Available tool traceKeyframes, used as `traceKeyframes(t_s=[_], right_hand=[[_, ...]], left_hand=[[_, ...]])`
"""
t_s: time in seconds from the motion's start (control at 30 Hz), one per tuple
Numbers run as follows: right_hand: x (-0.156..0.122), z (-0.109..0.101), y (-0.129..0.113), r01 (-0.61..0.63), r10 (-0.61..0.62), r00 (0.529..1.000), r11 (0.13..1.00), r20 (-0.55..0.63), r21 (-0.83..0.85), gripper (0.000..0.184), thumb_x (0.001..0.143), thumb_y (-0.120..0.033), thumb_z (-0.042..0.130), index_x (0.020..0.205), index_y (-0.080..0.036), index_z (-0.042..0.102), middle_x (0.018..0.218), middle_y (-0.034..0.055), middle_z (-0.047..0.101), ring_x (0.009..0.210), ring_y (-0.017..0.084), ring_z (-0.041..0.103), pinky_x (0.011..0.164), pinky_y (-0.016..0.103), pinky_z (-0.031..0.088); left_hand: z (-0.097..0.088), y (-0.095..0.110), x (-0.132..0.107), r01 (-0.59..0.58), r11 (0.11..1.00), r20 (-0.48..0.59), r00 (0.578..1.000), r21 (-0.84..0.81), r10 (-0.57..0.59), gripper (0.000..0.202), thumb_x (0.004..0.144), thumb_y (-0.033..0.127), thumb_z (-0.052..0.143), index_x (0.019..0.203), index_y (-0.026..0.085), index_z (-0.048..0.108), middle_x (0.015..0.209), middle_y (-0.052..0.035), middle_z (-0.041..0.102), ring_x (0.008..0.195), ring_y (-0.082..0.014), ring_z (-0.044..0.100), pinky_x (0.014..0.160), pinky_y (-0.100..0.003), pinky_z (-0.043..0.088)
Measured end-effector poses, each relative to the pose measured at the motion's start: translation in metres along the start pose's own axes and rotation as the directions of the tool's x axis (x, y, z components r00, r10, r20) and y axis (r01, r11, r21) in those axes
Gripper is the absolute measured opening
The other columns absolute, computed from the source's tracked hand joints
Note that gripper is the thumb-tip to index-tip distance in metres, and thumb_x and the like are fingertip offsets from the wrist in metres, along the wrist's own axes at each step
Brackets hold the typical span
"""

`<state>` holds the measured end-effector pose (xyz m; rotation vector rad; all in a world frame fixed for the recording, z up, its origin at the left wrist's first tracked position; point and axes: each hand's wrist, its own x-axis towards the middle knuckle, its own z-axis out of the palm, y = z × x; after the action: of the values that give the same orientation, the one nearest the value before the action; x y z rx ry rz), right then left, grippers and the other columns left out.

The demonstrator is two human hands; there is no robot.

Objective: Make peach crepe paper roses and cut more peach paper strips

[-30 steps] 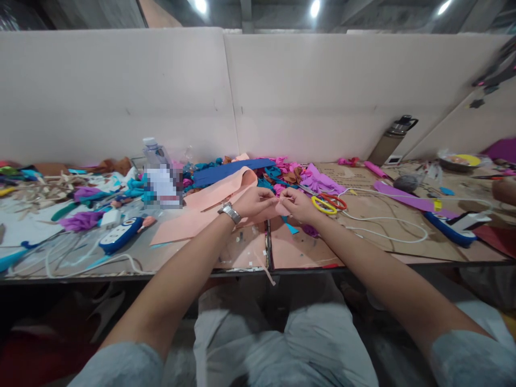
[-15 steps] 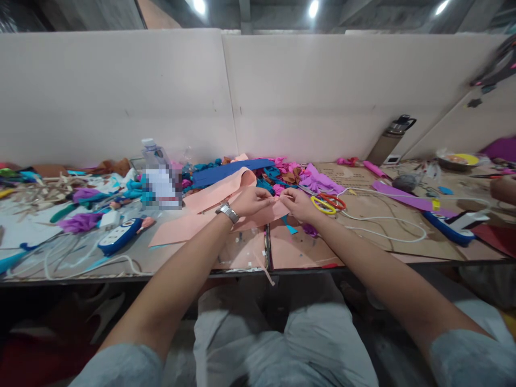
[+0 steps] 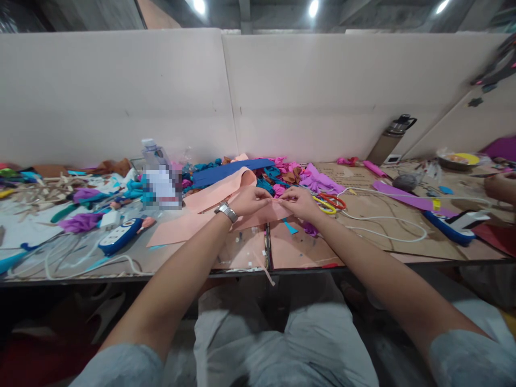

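Observation:
A long peach foam sheet point(image 3: 189, 217) lies across the middle of the workbench point(image 3: 363, 236). My left hand point(image 3: 250, 200), with a metal watch at the wrist, pinches the sheet's near end. My right hand point(image 3: 298, 202) pinches the same end from the other side, fingertips nearly touching the left ones. Both hands are closed on the sheet just above the bench. Yellow and orange scissors point(image 3: 328, 202) lie right beside my right hand.
A pile of blue, pink and purple scraps point(image 3: 282, 174) sits behind my hands. A water bottle point(image 3: 155, 161) and a blue power strip point(image 3: 119, 235) stand at the left. White cables point(image 3: 387, 228), a second blue strip point(image 3: 445, 226) and a flask point(image 3: 389, 141) are at the right. Another person's hand point(image 3: 497, 187) shows far right.
My hands have shifted slightly away from me along the peach sheet's edge, and the sheet has flattened a little. The view has barely moved.

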<state>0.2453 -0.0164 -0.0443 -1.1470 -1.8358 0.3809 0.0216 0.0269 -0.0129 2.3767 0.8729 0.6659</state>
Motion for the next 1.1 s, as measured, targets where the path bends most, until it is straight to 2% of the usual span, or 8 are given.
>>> traceKeyframes(t_s=[0.1, 0.23, 0.5, 0.63, 0.83, 1.1], right_hand=[[0.0, -0.002, -0.001, -0.011, 0.012, 1.0, 1.0, 0.017, -0.013, 0.018, 0.08, -0.036, 0.072, 0.078, -0.021, 0.08, 0.083, 0.0073, 0.075, 0.078, 0.022, 0.065, 0.074, 0.034, 0.046], [-0.003, 0.0, -0.006, -0.03, 0.03, 0.998, 1.0, 0.063, 0.004, 0.024, 0.082, -0.041, 0.069, 0.079, -0.02, 0.08, 0.079, 0.0057, 0.076, 0.073, 0.021, 0.066, 0.068, 0.031, 0.046], [-0.005, 0.001, -0.014, -0.053, 0.049, 0.996, 0.997, 0.076, 0.057, 0.025, 0.082, -0.042, 0.069, 0.079, -0.019, 0.079, 0.079, 0.0057, 0.078, 0.074, 0.022, 0.068, 0.071, 0.032, 0.051], [-0.005, 0.002, -0.014, -0.058, 0.052, 0.997, 0.993, 0.061, 0.099, 0.023, 0.081, -0.041, 0.07, 0.082, -0.02, 0.079, 0.084, 0.0066, 0.079, 0.079, 0.023, 0.07, 0.076, 0.034, 0.055], [-0.006, 0.006, -0.008, -0.047, 0.04, 0.998, 0.988, 0.049, 0.147, 0.021, 0.082, -0.038, 0.07, 0.087, -0.019, 0.079, 0.088, 0.0075, 0.079, 0.083, 0.024, 0.072, 0.081, 0.037, 0.057], [-0.007, 0.006, -0.009, -0.034, 0.027, 0.999, 0.978, 0.037, 0.204, 0.019, 0.082, -0.036, 0.071, 0.086, -0.019, 0.078, 0.089, 0.0074, 0.078, 0.084, 0.024, 0.073, 0.083, 0.038, 0.057]], left_hand=[[0.0, 0.001, 0.0, 0.002, 1.0, -0.014, 1.0, 0.0, -0.002, 0.036, 0.087, 0.048, 0.059, 0.092, 0.018, 0.078, 0.092, -0.0065, 0.078, 0.085, -0.0215, 0.068, 0.075, -0.031, 0.05], [0.002, 0.005, -0.001, -0.014, 1.0, 0.026, 1.0, -0.01, 0.014, 0.041, 0.087, 0.055, 0.061, 0.093, 0.018, 0.078, 0.089, -0.0053, 0.078, 0.081, -0.0194, 0.066, 0.07, -0.028, 0.048], [0.004, -0.001, -0.001, 0.001, 0.999, 0.081, 0.997, -0.035, 0.001, 0.043, 0.087, 0.056, 0.06, 0.083, 0.016, 0.076, 0.075, -0.0029, 0.073, 0.069, -0.0162, 0.06, 0.064, -0.027, 0.043], [0.006, -0.002, -0.001, 0.009, 0.996, 0.083, 0.997, -0.091, -0.001, 0.044, 0.086, 0.058, 0.062, 0.085, 0.016, 0.075, 0.077, -0.0031, 0.072, 0.071, -0.0164, 0.061, 0.066, -0.027, 0.045], [0.006, 0.004, 0.001, 0.032, 0.982, 0.04, 0.999, -0.186, -0.025, 0.036, 0.083, 0.05, 0.068, 0.091, 0.015, 0.071, 0.085, -0.0066, 0.073, 0.077, -0.0178, 0.064, 0.069, -0.028, 0.049], [0.004, 0.007, 0.001, 0.028, 0.962, 0.009, 1.0, -0.272, -0.026, 0.021, 0.079, 0.036, 0.067, 0.086, 0.017, 0.064, 0.079, -0.0021, 0.064, 0.069, -0.0141, 0.058, 0.065, -0.027, 0.046]])
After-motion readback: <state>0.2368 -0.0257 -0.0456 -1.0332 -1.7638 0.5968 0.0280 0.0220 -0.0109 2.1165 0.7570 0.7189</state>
